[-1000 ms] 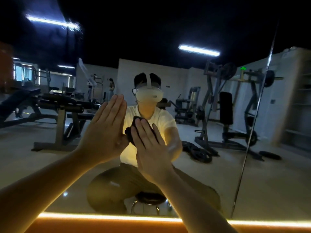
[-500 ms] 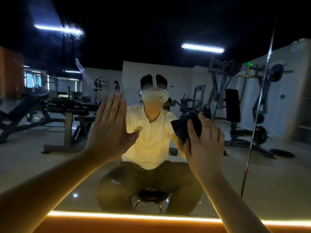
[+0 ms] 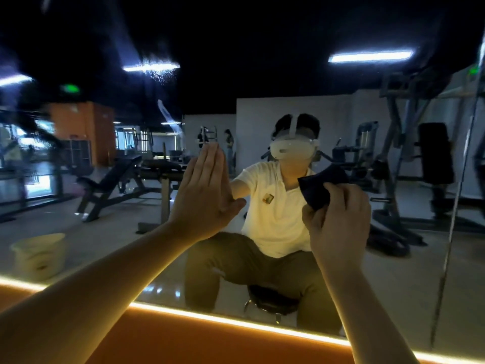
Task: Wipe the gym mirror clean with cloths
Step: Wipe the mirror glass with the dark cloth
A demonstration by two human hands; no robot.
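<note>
You are wiping the large wall mirror [image 3: 393, 258]: right hand [image 3: 337, 219] gripping the dark crumpled cloth [image 3: 319, 186], left hand [image 3: 203, 200] spread flat beside it; next, press and sweep.

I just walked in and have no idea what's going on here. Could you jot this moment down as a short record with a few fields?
place: a gym, seen reflected in a big mirror
left hand: flat and open, palm pressed on the glass, holding nothing
right hand: fingers bunched around a dark cloth, held up at the mirror
person: seated on a stool facing the glass
also reflected: a pale bucket at lower left
light: orange strip along the mirror's bottom edge
</note>
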